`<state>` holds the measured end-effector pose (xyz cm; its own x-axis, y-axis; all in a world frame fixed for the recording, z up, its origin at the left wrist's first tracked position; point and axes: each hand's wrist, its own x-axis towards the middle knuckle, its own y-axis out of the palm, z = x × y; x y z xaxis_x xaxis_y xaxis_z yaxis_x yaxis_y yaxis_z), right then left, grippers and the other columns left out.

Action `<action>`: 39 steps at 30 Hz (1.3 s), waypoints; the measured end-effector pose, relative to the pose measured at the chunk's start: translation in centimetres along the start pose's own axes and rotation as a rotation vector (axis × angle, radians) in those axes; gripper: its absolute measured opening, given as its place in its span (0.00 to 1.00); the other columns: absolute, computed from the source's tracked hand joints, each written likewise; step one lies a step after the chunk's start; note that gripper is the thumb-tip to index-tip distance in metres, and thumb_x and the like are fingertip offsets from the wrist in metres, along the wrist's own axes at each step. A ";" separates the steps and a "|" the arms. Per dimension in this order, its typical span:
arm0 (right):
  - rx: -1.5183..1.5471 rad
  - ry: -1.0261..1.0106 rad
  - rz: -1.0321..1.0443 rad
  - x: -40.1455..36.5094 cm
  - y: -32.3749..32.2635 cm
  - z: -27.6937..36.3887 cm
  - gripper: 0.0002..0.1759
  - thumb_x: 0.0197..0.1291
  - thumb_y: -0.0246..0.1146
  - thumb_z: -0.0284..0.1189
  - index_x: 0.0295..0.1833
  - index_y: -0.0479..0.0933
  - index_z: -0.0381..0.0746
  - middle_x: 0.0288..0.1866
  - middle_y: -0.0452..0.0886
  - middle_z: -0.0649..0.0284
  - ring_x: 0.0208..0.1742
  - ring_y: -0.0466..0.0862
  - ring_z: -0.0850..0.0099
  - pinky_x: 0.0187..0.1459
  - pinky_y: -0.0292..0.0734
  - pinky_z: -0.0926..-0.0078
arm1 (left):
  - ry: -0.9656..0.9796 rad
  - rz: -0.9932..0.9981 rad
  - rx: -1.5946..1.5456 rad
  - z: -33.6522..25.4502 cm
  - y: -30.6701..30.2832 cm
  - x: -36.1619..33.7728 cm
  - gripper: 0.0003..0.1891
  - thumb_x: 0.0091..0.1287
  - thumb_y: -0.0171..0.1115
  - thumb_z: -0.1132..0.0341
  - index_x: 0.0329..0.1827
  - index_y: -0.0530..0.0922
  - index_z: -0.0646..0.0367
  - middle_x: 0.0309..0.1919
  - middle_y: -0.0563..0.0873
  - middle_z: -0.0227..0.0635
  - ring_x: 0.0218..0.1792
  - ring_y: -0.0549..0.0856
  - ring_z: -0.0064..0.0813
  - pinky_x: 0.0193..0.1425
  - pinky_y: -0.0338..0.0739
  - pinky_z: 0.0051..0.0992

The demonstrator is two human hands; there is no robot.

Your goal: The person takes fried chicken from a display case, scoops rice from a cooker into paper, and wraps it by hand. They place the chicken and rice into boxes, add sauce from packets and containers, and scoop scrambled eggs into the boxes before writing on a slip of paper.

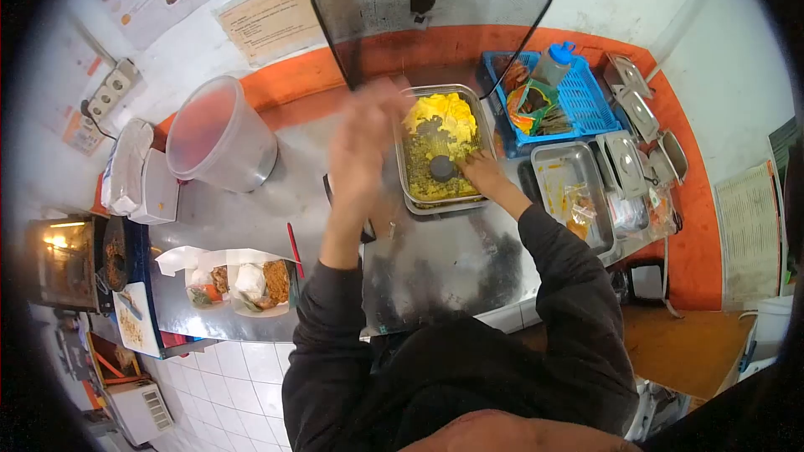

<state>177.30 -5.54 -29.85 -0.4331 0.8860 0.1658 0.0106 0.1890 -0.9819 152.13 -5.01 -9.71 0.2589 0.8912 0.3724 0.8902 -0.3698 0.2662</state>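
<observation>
A steel tray with yellow food, a green-brown mix and two dark round pieces stands on the metal counter. My right hand is at the tray's front right corner, its fingers curled over the rim beside the food. My left hand is raised over the counter just left of the tray; it is blurred, its fingers are spread and nothing shows in it. Both arms wear dark sleeves.
A dark mesh screen leans on the wall behind the tray. A clear plastic tub stands at the left. At the right are a blue basket, an emptier steel tray and steel lids. A paper box of food sits at the front left.
</observation>
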 end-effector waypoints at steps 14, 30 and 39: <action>-0.433 0.074 -0.032 3.8 -3.9 -4.3 0.15 0.50 0.58 0.25 0.45 0.75 0.37 0.22 0.79 0.65 0.20 0.81 0.69 0.20 0.75 0.72 | -0.828 -0.082 -0.226 17.2 -0.7 -12.6 0.20 0.72 0.44 0.59 0.48 0.71 0.72 0.42 0.83 0.51 0.39 0.85 0.40 0.45 0.82 0.31; 0.158 -0.327 0.349 -0.9 -4.9 3.1 0.05 0.52 0.58 0.26 0.28 0.78 0.37 0.23 0.79 0.57 0.27 0.81 0.60 0.26 0.74 0.66 | -0.661 -0.144 -0.275 19.0 -0.3 -13.2 0.19 0.72 0.46 0.61 0.41 0.69 0.75 0.42 0.81 0.55 0.44 0.84 0.39 0.50 0.80 0.29; 1.646 0.559 0.559 -0.6 -3.2 1.5 0.15 0.66 0.54 0.34 0.47 0.78 0.34 0.16 0.60 0.76 0.16 0.58 0.86 0.19 0.53 0.83 | -0.682 -0.037 -0.188 18.5 -0.1 -13.1 0.20 0.73 0.45 0.59 0.44 0.70 0.74 0.40 0.83 0.52 0.39 0.85 0.37 0.43 0.81 0.26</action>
<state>176.18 -7.28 -26.90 -0.3690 0.7785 -0.5078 -0.9147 -0.4009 0.0501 155.63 -11.78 -31.06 0.4614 0.8471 -0.2636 0.8391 -0.3202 0.4397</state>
